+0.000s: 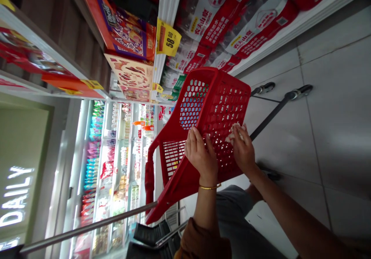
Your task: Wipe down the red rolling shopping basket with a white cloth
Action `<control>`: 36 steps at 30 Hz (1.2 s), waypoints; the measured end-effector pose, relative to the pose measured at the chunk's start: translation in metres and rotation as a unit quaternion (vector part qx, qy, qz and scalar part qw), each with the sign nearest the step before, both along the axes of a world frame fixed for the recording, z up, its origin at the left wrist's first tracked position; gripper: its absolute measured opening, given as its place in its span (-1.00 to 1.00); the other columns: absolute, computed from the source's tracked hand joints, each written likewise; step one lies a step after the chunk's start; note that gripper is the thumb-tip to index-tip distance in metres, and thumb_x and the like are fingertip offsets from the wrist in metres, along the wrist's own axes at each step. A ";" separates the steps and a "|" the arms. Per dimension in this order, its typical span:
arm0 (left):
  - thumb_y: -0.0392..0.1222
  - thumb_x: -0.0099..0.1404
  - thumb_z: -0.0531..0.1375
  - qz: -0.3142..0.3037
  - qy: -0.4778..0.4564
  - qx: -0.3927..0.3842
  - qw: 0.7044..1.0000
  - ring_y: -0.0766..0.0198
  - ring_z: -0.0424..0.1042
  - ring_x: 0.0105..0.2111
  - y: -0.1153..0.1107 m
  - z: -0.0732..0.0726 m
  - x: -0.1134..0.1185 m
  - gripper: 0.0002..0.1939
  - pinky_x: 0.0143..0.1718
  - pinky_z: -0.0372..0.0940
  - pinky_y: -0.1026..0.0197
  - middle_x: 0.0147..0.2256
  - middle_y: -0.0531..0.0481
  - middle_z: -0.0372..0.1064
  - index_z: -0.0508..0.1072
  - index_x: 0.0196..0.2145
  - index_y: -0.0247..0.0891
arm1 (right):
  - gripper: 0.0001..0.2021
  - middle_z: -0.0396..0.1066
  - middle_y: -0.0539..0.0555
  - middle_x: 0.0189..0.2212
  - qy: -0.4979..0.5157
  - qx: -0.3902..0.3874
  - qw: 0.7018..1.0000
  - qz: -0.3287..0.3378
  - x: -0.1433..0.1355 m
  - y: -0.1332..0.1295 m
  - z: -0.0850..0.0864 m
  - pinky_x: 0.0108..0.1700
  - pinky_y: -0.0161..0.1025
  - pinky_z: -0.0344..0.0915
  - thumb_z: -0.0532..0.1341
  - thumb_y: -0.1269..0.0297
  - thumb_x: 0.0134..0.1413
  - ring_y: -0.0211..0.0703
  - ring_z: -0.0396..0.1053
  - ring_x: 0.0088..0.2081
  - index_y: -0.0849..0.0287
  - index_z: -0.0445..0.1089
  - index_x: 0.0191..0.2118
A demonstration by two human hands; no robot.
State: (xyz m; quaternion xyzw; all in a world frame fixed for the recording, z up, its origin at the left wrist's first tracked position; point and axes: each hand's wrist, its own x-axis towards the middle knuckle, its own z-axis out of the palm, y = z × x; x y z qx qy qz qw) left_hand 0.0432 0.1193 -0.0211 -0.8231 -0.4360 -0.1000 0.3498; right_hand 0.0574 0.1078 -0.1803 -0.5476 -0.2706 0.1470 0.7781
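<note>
The view is turned on its side. A red plastic shopping cart (214, 108) with a mesh basket fills the middle. My left hand (199, 151), with a gold bangle (209, 187) at its wrist, holds the basket's rim, fingers over the edge and thumb on the mesh side. Against the same mesh side, lower down, my right hand (244, 149) is closed on a crumpled pale cloth (232, 132), which pokes out past the fingertips. Part of the cloth is hidden beneath the fingers.
Shelves of packed bottled water (214, 27) and boxed goods (124, 31) run along the cart's far side, with a yellow price tag (168, 38). Lit shelves (116, 166) stand beyond. Cart wheels (301, 92) rest on grey floor tiles (344, 97). A metal pole (95, 225) crosses the lower left.
</note>
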 end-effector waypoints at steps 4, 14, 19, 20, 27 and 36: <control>-0.15 0.40 0.07 0.018 -0.010 -0.008 1.000 0.04 0.35 0.10 -0.003 0.001 0.003 -0.53 0.10 0.25 0.01 0.10 -0.29 0.36 0.25 0.21 -0.36 | -0.44 0.22 0.11 0.23 0.007 0.044 0.999 0.004 0.007 0.001 0.033 0.32 0.10 0.12 0.04 0.45 0.29 -0.02 0.17 0.26 -0.06 -0.03 0.34; -0.15 0.41 0.02 0.081 0.023 -0.037 0.996 0.02 0.29 0.12 -0.011 0.002 0.026 -0.49 0.16 0.17 -0.07 0.23 -0.14 0.20 0.13 0.29 -0.20 | -0.38 -0.10 -0.05 0.37 -0.027 0.086 0.994 0.063 0.012 0.015 0.057 0.36 0.14 0.02 0.07 0.41 0.29 -0.04 -0.07 0.36 -0.21 -0.14 0.34; -0.18 0.42 0.01 0.059 -0.011 -0.052 0.997 0.06 0.06 0.29 -0.011 -0.004 0.030 -0.47 0.29 -0.01 -0.08 0.24 -0.21 0.16 0.09 0.29 -0.31 | -0.42 0.05 0.03 0.32 -0.042 0.073 0.995 0.056 0.014 0.013 0.043 0.35 0.13 0.05 0.06 0.38 0.30 -0.06 -0.02 0.34 -0.11 -0.10 0.35; -0.19 0.42 0.01 0.056 -0.012 -0.051 0.997 0.06 0.00 0.31 -0.010 -0.005 0.030 -0.47 0.31 -0.05 -0.08 0.25 -0.23 0.15 0.08 0.29 -0.34 | -0.43 0.08 0.05 0.31 -0.045 0.073 0.995 0.055 0.014 0.012 0.040 0.35 0.13 0.05 0.06 0.37 0.31 -0.05 0.01 0.33 -0.09 -0.08 0.34; -0.21 0.41 0.02 0.049 0.022 -0.034 0.998 0.06 -0.19 0.36 -0.005 -0.016 0.017 -0.45 0.34 -0.15 -0.12 0.30 -0.24 0.01 0.05 0.31 -0.32 | -0.46 0.21 0.09 0.24 -0.048 0.001 0.998 0.028 0.009 0.008 0.013 0.30 0.14 0.14 0.04 0.39 0.31 -0.06 0.15 0.27 -0.07 -0.03 0.33; -0.23 0.40 0.04 0.052 0.069 -0.046 0.995 0.02 -0.27 0.36 -0.001 -0.022 0.000 -0.46 0.32 -0.23 -0.22 0.31 -0.27 -0.08 0.08 0.30 -0.29 | -0.41 0.14 0.14 0.27 -0.035 -0.030 0.999 0.018 0.000 0.003 -0.026 0.28 0.20 0.14 0.01 0.49 0.27 0.00 0.02 0.33 -0.04 -0.06 0.35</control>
